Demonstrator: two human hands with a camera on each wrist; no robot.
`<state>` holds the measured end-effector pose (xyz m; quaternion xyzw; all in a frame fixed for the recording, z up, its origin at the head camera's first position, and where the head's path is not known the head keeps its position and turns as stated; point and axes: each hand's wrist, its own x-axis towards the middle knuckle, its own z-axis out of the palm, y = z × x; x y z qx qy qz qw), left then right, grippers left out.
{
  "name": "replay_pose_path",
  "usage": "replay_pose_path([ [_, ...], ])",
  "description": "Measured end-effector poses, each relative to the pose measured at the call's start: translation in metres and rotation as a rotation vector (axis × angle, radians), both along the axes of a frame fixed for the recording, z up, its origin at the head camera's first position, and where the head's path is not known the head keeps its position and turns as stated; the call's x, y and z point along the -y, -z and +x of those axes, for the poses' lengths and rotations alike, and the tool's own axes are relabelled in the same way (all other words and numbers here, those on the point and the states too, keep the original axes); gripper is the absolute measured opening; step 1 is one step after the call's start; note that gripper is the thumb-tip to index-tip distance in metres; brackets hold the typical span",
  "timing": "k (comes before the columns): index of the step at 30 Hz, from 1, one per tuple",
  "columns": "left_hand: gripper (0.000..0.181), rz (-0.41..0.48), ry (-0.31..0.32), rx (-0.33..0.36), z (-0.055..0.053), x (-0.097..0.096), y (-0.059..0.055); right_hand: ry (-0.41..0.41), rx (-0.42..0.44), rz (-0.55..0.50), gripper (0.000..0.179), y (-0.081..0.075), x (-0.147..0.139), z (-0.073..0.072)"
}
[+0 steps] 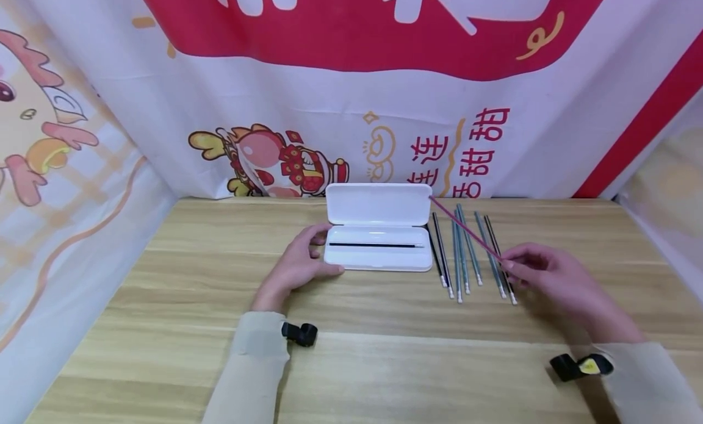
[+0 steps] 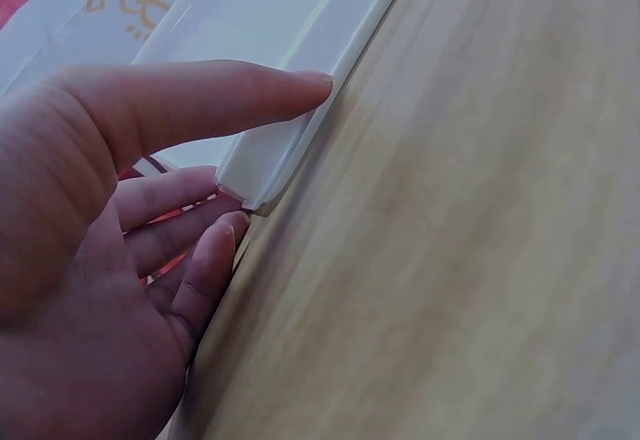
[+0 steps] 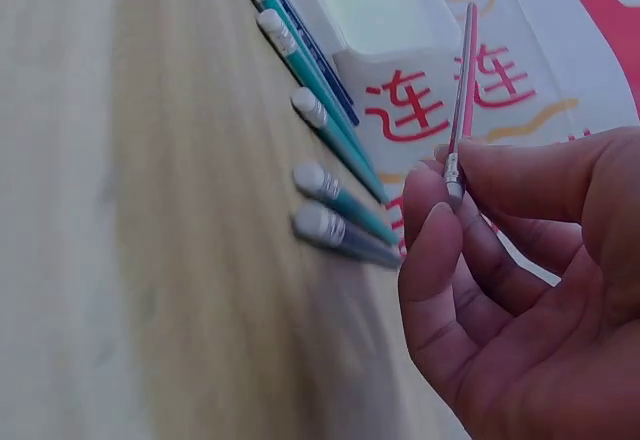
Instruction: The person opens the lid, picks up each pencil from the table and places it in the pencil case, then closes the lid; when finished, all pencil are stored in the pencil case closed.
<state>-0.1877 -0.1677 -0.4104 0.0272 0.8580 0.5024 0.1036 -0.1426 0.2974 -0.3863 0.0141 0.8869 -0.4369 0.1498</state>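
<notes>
1. Magenta is colouring the held pencil (image 1: 465, 228), which is pointing toward ten o'clock from the right hand (image 1: 549, 280); its far end is showing against the right edge of the raised lid (image 1: 379, 204), though whether it is touching I cannot tell.
2. This pencil is probably handling as light, stiff and a little slick, rolling easily between fingertips and risking a snap only under a hard bend.
3. Mid-shaft should be offering the best balance; an end hold is leaving the far tip prone to swinging.
4. The right hand is pinching that near end, thumb and fingertips closing on the eraser (image 3: 456, 192) and its metal band (image 3: 452, 167), parted by little more than the pencil's thickness.
5. The left hand (image 1: 296, 259) is gripping the white pencil case (image 1: 379, 265) at its nine o'clock end, thumb lying on the front rim, other fingers bending at the end.
6. The case is looking hard and smooth, so it may be sliding easily if left unbraced; that short end is giving a sound hold.
7. Inside, a dark pencil (image 1: 373, 245) is lying from nine to three o'clock; loose pencils (image 1: 471, 253) are resting at the case's three o'clock.
</notes>
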Motion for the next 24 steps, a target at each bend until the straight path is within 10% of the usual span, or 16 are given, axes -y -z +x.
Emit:
replay_pose_path([
  [24, 0.091, 0.023, 0.000, -0.005, 0.000, 0.004, 0.002, -0.242, -0.180, 0.105, 0.021, -0.034, 0.072, -0.047],
])
